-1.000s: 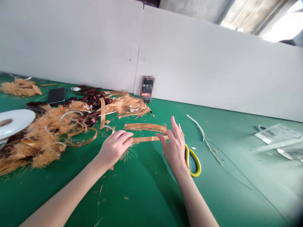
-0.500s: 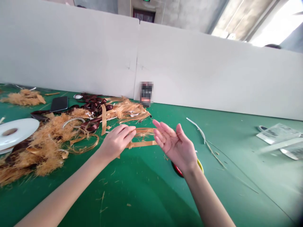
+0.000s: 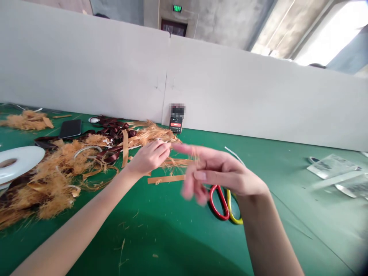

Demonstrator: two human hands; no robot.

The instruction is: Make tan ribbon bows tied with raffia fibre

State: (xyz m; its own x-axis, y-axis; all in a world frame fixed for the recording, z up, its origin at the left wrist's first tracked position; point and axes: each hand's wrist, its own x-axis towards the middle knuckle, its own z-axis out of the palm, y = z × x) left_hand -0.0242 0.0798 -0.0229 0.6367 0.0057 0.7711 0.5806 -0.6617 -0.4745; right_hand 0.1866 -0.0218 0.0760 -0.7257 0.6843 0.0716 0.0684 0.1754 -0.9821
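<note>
My left hand (image 3: 151, 156) is closed, its fingertips pinched together above the table. What it pinches, if anything, is too small to make out. Just right of it, my right hand (image 3: 230, 172) has its index finger stretched towards the left fingertips and its other fingers loosely apart, partly blurred. Fine tan fibres (image 3: 196, 153) show by the right index finger. Below both hands lie a frayed tan strand bundle (image 3: 178, 162) and a flat tan ribbon strip (image 3: 166, 179). Scissors with a red and a yellow handle (image 3: 222, 217) lie partly behind my right hand.
Tan frayed fibre (image 3: 51, 191) and dark brown ribbon (image 3: 113, 128) heap at the left, near a white reel (image 3: 25, 161) and a black phone (image 3: 70, 128). Another phone (image 3: 176, 124) leans on the white partition (image 3: 244, 88). Clear plastic packets (image 3: 332, 165) lie right.
My right hand has turned from palm up to side-on and moved nearer the left fingertips, uncovering the scissors. My left hand has shifted slightly up and right, still closed.
</note>
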